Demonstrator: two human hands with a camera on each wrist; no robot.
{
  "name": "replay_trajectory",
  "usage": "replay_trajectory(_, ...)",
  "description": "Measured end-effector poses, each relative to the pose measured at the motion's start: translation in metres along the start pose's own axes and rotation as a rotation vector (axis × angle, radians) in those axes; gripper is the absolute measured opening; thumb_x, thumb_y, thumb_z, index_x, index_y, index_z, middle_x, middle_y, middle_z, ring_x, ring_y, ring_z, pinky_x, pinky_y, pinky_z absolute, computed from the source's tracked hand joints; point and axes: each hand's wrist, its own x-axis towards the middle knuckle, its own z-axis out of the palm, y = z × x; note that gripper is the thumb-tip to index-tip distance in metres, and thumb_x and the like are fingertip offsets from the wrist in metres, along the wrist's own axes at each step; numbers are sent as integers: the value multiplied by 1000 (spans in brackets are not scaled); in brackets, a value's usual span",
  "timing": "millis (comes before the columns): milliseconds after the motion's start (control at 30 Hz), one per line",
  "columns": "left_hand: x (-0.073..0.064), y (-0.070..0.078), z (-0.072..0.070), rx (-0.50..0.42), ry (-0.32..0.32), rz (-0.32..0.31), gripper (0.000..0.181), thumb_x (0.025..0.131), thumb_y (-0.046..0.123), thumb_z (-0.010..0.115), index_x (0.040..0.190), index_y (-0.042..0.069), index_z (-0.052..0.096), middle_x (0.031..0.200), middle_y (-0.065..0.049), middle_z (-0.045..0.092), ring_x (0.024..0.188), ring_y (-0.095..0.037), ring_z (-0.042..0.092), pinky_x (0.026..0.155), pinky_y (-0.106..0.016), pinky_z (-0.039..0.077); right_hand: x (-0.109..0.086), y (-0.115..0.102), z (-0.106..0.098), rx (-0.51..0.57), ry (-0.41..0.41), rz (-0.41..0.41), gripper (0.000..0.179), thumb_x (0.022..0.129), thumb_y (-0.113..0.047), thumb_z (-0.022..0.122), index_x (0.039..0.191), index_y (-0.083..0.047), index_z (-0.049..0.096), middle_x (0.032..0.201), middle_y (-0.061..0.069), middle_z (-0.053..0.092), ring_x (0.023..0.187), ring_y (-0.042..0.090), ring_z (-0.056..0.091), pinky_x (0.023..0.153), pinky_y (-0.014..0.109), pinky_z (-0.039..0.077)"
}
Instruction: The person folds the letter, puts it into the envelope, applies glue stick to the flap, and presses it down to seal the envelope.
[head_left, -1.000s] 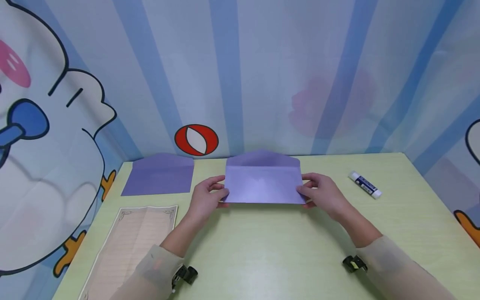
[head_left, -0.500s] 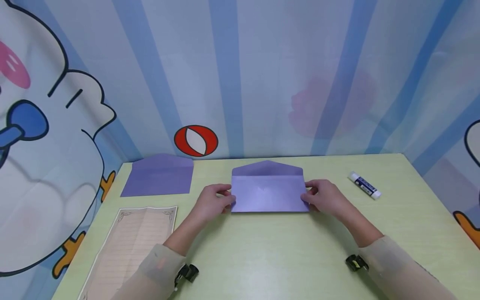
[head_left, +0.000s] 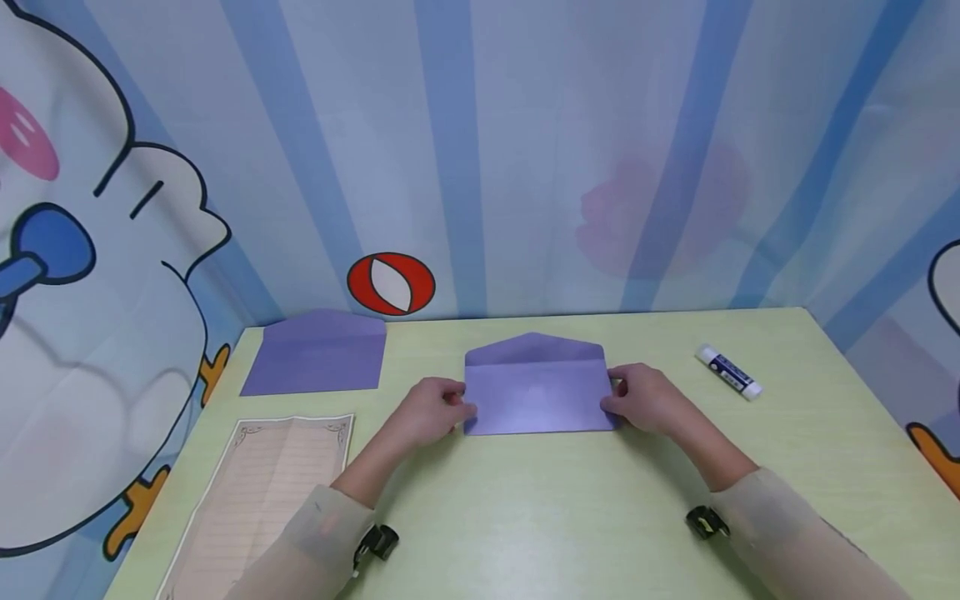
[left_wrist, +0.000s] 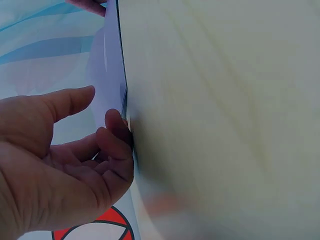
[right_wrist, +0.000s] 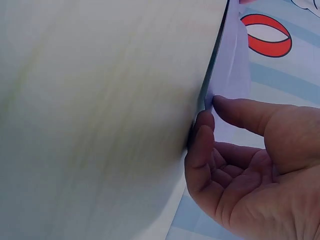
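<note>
A purple envelope (head_left: pixel 536 400) lies in the middle of the table, its pointed flap unfolded toward the wall. At its left edge is my left hand (head_left: pixel 435 410). In the left wrist view the thumb (left_wrist: pixel 80 101) stands apart from the loosely bent fingers (left_wrist: pixel 116 142), which rest by the envelope's near corner. My right hand (head_left: pixel 647 400) pinches the right edge near the front corner, thumb (right_wrist: pixel 235 110) on top and fingertips at the edge. Farther left lies a second purple envelope (head_left: pixel 318 358), its flap also unfolded.
A creased, lined sheet of letter paper (head_left: pixel 277 475) with a decorative border lies at the left, partly behind the left sleeve (head_left: pixel 315 542). A glue stick (head_left: pixel 729 372) lies at the right. A patterned wall sheet (head_left: pixel 517 167) stands behind the table (head_left: pixel 540 517).
Both hands have brought the middle envelope toward me and down flat onto the table. The left thumb now stands off it. The other envelope, paper and glue stick stay put.
</note>
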Motion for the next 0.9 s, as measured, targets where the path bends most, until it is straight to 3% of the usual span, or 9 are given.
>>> replay_trajectory(133,1,1,1,94,-13,21,37,100,21,75,128,-1,69,81,-5,58,66,-16,49,60,-30,40,1,-1,0,-25,-5,-10,59,99,-11,71,145,19,49,100,15,70,78,22,63,67,34,54)
replay_trajectory(333,0,4,1,159,-22,16,51,99,21,76,142,-3,64,79,-6,57,67,-18,49,60,-30,39,-1,-3,-2,-49,-5,-17,58,99,-12,71,144,19,49,100,15,71,79,22,64,69,37,55)
replay_trajectory(467,-2,4,0,164,-8,2,59,99,24,76,148,-4,58,82,-5,58,69,-18,51,62,-30,41,-5,-4,-5,-12,-7,26,60,102,-14,70,148,15,47,105,17,70,81,23,65,70,36,56)
replay_trajectory(733,-6,4,-12,80,116,-11,66,101,29,74,156,3,50,109,-9,66,83,-21,60,74,-35,53,-13,11,-38,-49,100,35,61,105,-23,65,152,10,45,116,25,67,92,31,66,75,44,56)
replay_trajectory(900,-9,5,-18,37,216,91,68,100,29,75,158,6,48,131,-16,62,91,-24,64,79,-39,57,-17,35,-61,-107,161,58,66,106,-25,63,152,15,38,127,35,61,109,47,64,87,59,54)
